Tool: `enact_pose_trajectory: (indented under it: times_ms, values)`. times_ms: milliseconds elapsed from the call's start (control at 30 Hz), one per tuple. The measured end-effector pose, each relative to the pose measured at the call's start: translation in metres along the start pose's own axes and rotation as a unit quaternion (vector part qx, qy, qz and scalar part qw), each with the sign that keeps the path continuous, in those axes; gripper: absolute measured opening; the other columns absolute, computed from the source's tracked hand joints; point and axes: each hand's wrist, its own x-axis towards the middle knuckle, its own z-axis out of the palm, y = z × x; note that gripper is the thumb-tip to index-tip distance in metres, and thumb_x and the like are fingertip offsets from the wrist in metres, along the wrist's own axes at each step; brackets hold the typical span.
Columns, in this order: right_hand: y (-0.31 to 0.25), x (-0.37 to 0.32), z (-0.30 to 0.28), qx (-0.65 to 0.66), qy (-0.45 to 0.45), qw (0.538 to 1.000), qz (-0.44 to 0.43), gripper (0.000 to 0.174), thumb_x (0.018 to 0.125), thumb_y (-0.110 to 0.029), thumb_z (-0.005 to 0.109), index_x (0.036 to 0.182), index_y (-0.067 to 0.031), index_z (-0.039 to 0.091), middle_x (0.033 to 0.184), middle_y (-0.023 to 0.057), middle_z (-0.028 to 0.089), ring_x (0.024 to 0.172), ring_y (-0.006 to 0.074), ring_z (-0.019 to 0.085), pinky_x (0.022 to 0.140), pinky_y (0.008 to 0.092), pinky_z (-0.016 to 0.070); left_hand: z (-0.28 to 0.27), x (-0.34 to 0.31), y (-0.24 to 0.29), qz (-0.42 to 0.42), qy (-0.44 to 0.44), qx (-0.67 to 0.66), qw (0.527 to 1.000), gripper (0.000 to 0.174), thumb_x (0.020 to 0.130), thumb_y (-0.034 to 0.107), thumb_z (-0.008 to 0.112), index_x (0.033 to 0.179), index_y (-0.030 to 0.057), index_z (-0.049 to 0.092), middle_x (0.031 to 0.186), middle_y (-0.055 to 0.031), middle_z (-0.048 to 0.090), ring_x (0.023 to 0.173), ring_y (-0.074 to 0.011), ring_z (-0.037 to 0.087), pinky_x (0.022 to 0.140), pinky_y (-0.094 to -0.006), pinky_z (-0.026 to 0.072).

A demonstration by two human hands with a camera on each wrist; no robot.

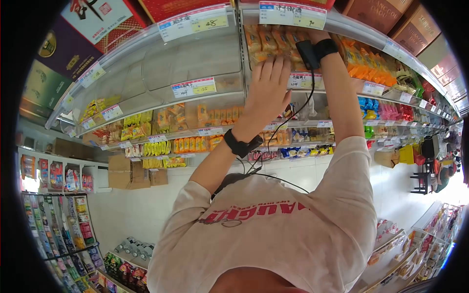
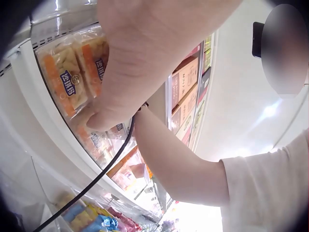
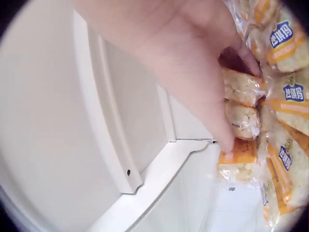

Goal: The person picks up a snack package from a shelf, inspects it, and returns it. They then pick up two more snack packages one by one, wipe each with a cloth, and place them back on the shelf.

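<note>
Orange-and-clear wrapped sachima packs (image 1: 268, 41) fill a bin of the upper shelf. My left hand (image 1: 266, 93) lies over the front of this bin, fingers fairly straight against the packs. In the left wrist view its thumb (image 2: 99, 120) rests on the wrappers beside two large packs (image 2: 70, 82). Deeper in the bin, my right hand (image 3: 188, 58) grips a short row of sachima packs (image 3: 241, 118), thumb on one side and curled fingers on the other. The price strip hides much of that hand in the head view.
A clear-fronted shelf edge with price labels (image 1: 293, 15) runs above the bin. Lower shelves hold more wrapped snacks (image 1: 220, 116). Boxes (image 1: 376, 14) stand overhead. A black cable (image 1: 298, 110) hangs between my arms. White shelf panels (image 3: 111, 121) flank the right hand.
</note>
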Motion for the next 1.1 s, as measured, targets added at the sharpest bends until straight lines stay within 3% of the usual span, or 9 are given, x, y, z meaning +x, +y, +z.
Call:
enact_pose_trajectory:
  times_ms: [1100]
  values:
    - [-0.016,0.001,0.007,0.008,0.000,1.000,-0.024,0.060,0.091,-0.028,0.083,0.141,-0.0036,0.061,0.132,0.0139,0.068,0.118,0.0242,0.064,0.103,0.0378,0.0518,0.003,0.002,0.004,-0.021,-0.005,-0.038,0.999,0.076,0.080,0.026,0.083,0.143,-0.0014,0.050,0.145,-0.0168,0.053,0.135,-0.0345,0.048,0.114,-0.0486,0.0356]
